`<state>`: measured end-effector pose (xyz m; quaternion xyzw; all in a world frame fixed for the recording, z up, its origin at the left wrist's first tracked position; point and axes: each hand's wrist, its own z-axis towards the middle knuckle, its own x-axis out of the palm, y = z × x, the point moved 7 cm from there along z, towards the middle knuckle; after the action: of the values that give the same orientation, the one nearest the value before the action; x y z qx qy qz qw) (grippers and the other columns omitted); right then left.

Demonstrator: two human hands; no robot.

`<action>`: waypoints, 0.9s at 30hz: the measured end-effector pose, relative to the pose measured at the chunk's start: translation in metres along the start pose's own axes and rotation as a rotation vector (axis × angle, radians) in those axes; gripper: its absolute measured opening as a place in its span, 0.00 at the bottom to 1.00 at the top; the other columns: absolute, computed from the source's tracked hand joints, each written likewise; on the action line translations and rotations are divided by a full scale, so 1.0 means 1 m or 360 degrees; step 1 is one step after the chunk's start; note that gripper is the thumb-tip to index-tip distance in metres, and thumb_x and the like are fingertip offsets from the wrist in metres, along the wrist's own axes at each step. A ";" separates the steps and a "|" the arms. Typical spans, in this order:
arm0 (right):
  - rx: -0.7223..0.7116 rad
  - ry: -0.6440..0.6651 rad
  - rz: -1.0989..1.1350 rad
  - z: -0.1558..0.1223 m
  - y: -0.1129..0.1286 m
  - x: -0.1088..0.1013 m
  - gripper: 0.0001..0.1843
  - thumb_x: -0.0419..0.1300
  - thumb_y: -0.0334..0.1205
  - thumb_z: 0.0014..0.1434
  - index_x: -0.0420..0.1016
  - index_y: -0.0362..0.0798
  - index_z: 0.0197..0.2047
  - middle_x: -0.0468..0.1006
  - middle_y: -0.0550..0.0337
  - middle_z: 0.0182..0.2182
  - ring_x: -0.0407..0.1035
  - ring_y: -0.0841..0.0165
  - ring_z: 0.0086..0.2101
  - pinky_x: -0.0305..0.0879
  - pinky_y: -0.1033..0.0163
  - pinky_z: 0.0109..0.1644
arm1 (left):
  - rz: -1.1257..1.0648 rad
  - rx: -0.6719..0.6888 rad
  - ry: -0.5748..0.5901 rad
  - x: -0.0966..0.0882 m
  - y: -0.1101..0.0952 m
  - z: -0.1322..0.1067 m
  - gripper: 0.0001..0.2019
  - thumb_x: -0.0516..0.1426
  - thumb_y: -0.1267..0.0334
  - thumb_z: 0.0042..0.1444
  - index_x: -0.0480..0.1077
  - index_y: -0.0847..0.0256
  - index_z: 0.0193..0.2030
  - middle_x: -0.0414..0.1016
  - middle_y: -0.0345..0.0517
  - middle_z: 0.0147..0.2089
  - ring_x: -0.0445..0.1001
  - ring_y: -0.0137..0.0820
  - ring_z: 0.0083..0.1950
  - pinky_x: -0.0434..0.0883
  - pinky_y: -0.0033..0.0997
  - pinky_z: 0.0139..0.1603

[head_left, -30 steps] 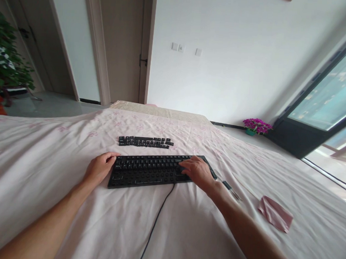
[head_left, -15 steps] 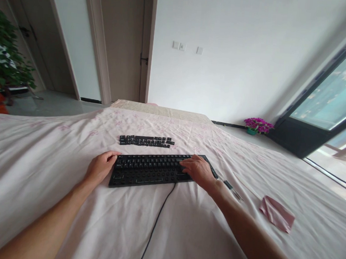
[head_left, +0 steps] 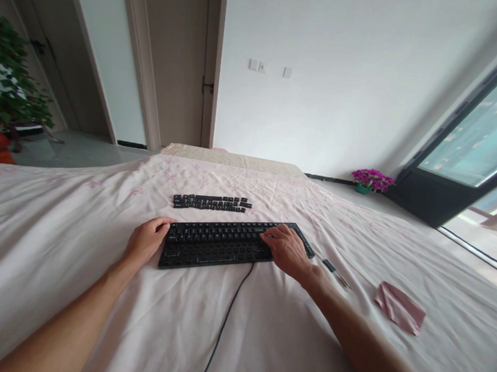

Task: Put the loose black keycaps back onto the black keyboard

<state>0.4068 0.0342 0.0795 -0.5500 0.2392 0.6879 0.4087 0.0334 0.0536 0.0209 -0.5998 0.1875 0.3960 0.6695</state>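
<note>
A black keyboard (head_left: 226, 247) lies on the pale flowered cloth (head_left: 202, 331), tilted slightly up to the right. Keycaps cover its far rows, while the nearer rows are bare. My left hand (head_left: 147, 238) grips the keyboard's upper left corner between thumb and fingers. Over the right part of the keys rests my right hand (head_left: 286, 249), with thumb and forefinger drawn together at the end of a keycap row. Anything between those fingertips is too small to make out. Just beyond the keyboard, loose black keycaps (head_left: 210, 203) are laid out in rows.
A keyboard cable (head_left: 226, 322) runs toward me over the cloth. Right of the keyboard lie a small wire tool with a dark handle (head_left: 329, 265) and a folded pink cloth (head_left: 400, 307). Potted purple flowers (head_left: 373, 180) stand on the floor by the glass door.
My right hand's thumb and forefinger have come closer together over the keys and shifted slightly. The left hand stays at the keyboard's corner. The whole view has moved a little.
</note>
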 end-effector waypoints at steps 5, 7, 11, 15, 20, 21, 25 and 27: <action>0.0014 0.0073 -0.0032 -0.004 0.004 0.000 0.23 0.53 0.27 0.58 0.74 0.54 0.54 0.76 0.57 0.49 0.61 0.61 0.47 0.54 0.57 0.47 | 0.0014 -0.0006 0.0005 0.000 -0.001 0.000 0.17 0.50 0.56 0.58 0.76 0.50 0.48 0.81 0.38 0.47 0.77 0.35 0.47 0.68 0.29 0.44; 0.0008 0.0078 -0.0026 -0.004 0.005 0.001 0.24 0.53 0.26 0.57 0.74 0.54 0.54 0.76 0.57 0.50 0.61 0.61 0.48 0.54 0.57 0.47 | 0.0012 -0.0006 0.0008 0.000 -0.002 0.000 0.17 0.50 0.57 0.58 0.76 0.50 0.48 0.81 0.38 0.47 0.77 0.35 0.47 0.68 0.29 0.44; -0.0034 0.0078 0.0048 -0.001 0.005 0.001 0.26 0.52 0.24 0.54 0.75 0.54 0.53 0.76 0.59 0.50 0.62 0.61 0.49 0.56 0.56 0.48 | 0.0023 -0.0005 0.0001 0.000 -0.003 -0.001 0.17 0.50 0.57 0.58 0.76 0.50 0.49 0.80 0.39 0.48 0.77 0.36 0.47 0.69 0.29 0.45; 0.0112 -0.0017 0.0346 -0.002 -0.025 0.003 0.31 0.49 0.22 0.53 0.76 0.58 0.52 0.77 0.63 0.50 0.66 0.64 0.49 0.59 0.59 0.52 | 0.0034 0.0002 -0.0003 0.000 -0.001 -0.002 0.17 0.50 0.57 0.58 0.76 0.50 0.48 0.80 0.39 0.48 0.77 0.37 0.48 0.69 0.32 0.47; 0.0887 -0.0314 0.0368 -0.029 -0.094 0.009 0.25 0.46 0.31 0.61 0.75 0.52 0.56 0.75 0.57 0.53 0.67 0.60 0.52 0.61 0.57 0.56 | -0.0252 -0.0085 -0.0068 0.005 0.008 -0.002 0.18 0.51 0.55 0.58 0.74 0.55 0.52 0.78 0.45 0.52 0.75 0.39 0.52 0.69 0.36 0.55; 0.1017 -0.0302 0.0331 -0.035 -0.103 0.012 0.24 0.46 0.36 0.63 0.73 0.51 0.58 0.73 0.55 0.55 0.66 0.58 0.52 0.60 0.55 0.56 | -0.0406 -0.0117 -0.0095 0.007 0.009 -0.003 0.21 0.51 0.53 0.58 0.71 0.57 0.55 0.76 0.48 0.55 0.74 0.39 0.54 0.68 0.36 0.57; 0.1192 -0.0192 0.0370 -0.048 -0.112 0.031 0.27 0.45 0.46 0.66 0.65 0.44 0.63 0.72 0.45 0.55 0.68 0.55 0.52 0.62 0.52 0.54 | -0.0821 -0.0166 -0.0130 0.014 -0.001 -0.013 0.28 0.50 0.49 0.61 0.61 0.59 0.65 0.64 0.51 0.66 0.64 0.39 0.65 0.59 0.38 0.67; 0.1203 -0.0248 0.0416 -0.050 -0.111 0.037 0.27 0.44 0.46 0.66 0.65 0.44 0.63 0.73 0.45 0.54 0.69 0.56 0.51 0.62 0.53 0.54 | -0.0872 -0.0100 -0.0105 0.015 -0.014 -0.020 0.29 0.49 0.47 0.62 0.59 0.57 0.66 0.60 0.48 0.69 0.58 0.39 0.69 0.54 0.39 0.70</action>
<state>0.5245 0.0674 0.0439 -0.2723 0.5113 0.6374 0.5081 0.0575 0.0393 0.0149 -0.6355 -0.0159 0.2250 0.7384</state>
